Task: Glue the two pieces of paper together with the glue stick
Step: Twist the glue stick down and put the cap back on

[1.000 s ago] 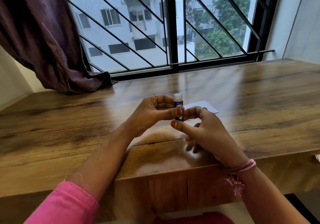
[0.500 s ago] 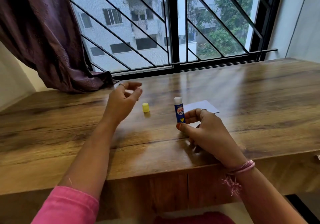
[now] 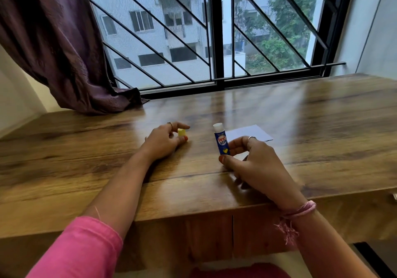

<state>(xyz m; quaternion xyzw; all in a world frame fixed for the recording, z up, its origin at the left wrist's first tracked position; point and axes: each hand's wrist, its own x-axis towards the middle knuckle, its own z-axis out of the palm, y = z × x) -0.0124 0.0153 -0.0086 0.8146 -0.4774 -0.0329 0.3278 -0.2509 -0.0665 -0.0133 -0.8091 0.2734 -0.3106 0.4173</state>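
My right hand holds a blue glue stick upright just above the wooden table, its white glue tip bare. My left hand rests on the table to the left. Its thumb and forefinger are closed around the small yellow cap, which stands on the wood. Pale paper lies flat just behind my right hand, which hides its near part. I cannot tell whether it is one sheet or two.
A purple curtain hangs onto the table's back left corner. A barred window runs along the far edge. A wall stands at the right. A small white object pokes in at the right border.
The cap came off the glue stick and was set on the table to the left. My left hand drew away from it, then came back and closed on it. My right hand kept the stick upright.
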